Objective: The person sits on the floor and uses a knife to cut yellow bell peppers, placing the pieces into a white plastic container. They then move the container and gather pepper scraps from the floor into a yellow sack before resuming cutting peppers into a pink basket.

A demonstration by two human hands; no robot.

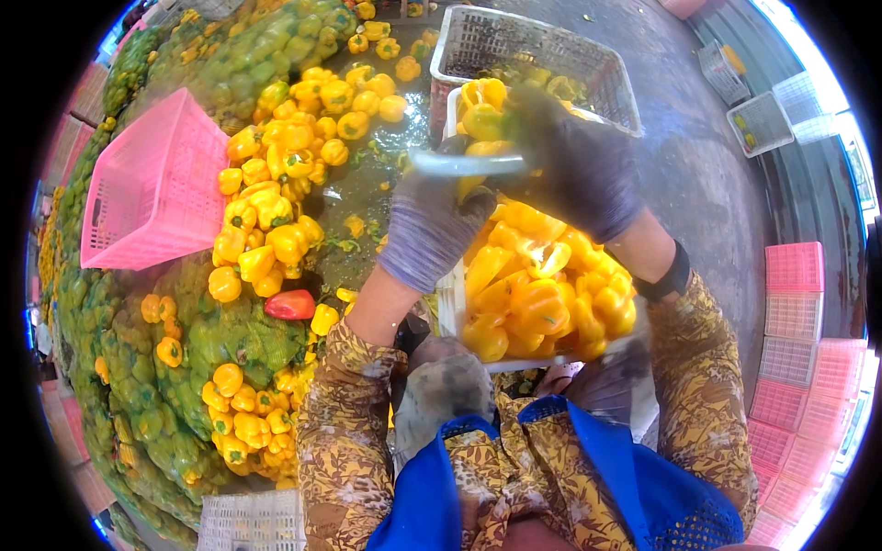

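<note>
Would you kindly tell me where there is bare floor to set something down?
Bare floor lies between the right hand and the stacked pink crates at far right. The left side is crowded with loose yellow peppers and green netted sacks; a grey crate stands ahead.

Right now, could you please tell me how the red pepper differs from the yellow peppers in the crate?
The red pepper has red skin, the yellow peppers yellow. The red pepper lies outside the crate; the yellow peppers are heaped inside it. The red pepper looks whole; some yellow peppers look cut open. Both look glossy.
</note>
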